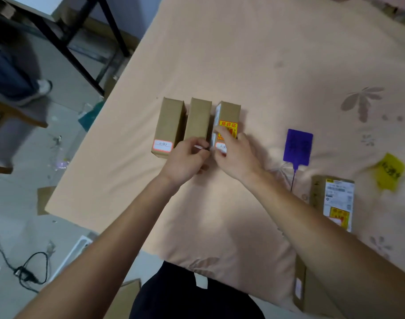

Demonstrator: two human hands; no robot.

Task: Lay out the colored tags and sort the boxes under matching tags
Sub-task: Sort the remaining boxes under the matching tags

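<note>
Three brown cardboard boxes lie side by side on the peach cloth. The left box (169, 125) shows a red-edged white label at its near end. My left hand (187, 157) covers the near end of the middle box (198, 118), fingers curled on it. My right hand (236, 153) grips the near end of the right box (228, 120), which carries a yellow and red sticker. A purple tag (298, 146) with a thin tail lies to the right. Further right lies a yellow tag (390, 171). Below it rests a fourth box (335, 201) with a shipping label.
The cloth-covered table (254, 54) ends at its left edge, with littered floor beyond. Another brown box (302, 284) sits at the near right edge under my forearm. A cable (28, 270) lies on the floor. A person's leg and shoe (35, 88) stand at far left.
</note>
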